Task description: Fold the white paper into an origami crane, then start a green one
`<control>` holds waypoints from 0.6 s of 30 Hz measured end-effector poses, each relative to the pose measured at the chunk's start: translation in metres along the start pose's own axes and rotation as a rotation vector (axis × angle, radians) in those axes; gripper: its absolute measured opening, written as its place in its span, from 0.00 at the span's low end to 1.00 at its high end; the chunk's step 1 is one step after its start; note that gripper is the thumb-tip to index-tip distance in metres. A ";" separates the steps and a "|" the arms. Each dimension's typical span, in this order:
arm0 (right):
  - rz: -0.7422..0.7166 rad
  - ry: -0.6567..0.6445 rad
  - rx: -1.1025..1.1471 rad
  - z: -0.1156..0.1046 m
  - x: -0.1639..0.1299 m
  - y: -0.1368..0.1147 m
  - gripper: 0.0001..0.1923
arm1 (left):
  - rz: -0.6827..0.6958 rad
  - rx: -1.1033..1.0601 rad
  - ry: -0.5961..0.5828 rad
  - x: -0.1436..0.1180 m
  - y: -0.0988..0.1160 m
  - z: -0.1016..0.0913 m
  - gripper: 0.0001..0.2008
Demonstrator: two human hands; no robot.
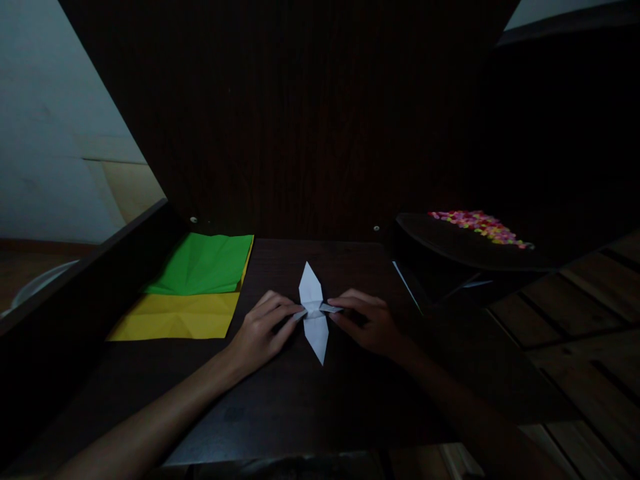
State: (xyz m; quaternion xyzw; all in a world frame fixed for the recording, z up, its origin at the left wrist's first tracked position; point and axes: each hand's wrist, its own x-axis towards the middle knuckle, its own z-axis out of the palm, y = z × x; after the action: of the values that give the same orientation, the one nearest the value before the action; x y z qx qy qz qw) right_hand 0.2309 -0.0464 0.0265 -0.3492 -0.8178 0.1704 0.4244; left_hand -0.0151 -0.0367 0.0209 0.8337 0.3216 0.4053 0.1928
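Angled inward, left hand [263, 326] and right hand [369, 321] pinch opposite flaps of pointed white paper [315, 325], apparently creased.

Your left forearm [170, 408] reaches in from the near left, your right forearm [457, 399] from the near right. Your left hand [265, 328] and right hand [369, 321] face each other, apart, each pinching.

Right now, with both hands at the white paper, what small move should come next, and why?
Probably a gentle, even outward pull on the side flaps: the left hand and right hand each seem to pinch one, on opposite sides of the white paper, whose middle looks creased.
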 end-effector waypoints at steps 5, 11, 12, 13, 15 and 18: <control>0.010 -0.006 0.010 -0.002 0.002 -0.001 0.13 | -0.034 -0.056 0.017 0.001 0.003 0.000 0.10; 0.096 0.018 0.036 0.002 0.003 -0.003 0.08 | -0.119 -0.090 0.030 0.003 0.005 0.002 0.08; 0.109 0.031 0.036 0.002 0.004 -0.003 0.08 | -0.144 -0.087 0.033 0.003 0.005 0.002 0.08; 0.122 0.045 0.033 0.002 0.005 -0.003 0.08 | -0.172 -0.090 0.038 0.003 0.005 0.001 0.09; 0.151 0.091 0.023 0.002 0.007 -0.002 0.07 | -0.225 -0.112 0.055 0.003 0.004 0.000 0.10; 0.238 0.207 0.008 -0.001 0.010 0.005 0.07 | -0.270 -0.147 0.075 0.002 0.002 -0.001 0.10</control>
State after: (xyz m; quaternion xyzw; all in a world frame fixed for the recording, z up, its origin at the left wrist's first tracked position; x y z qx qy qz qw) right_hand 0.2299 -0.0356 0.0302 -0.4576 -0.7220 0.1860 0.4845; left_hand -0.0147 -0.0367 0.0234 0.7508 0.4074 0.4288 0.2940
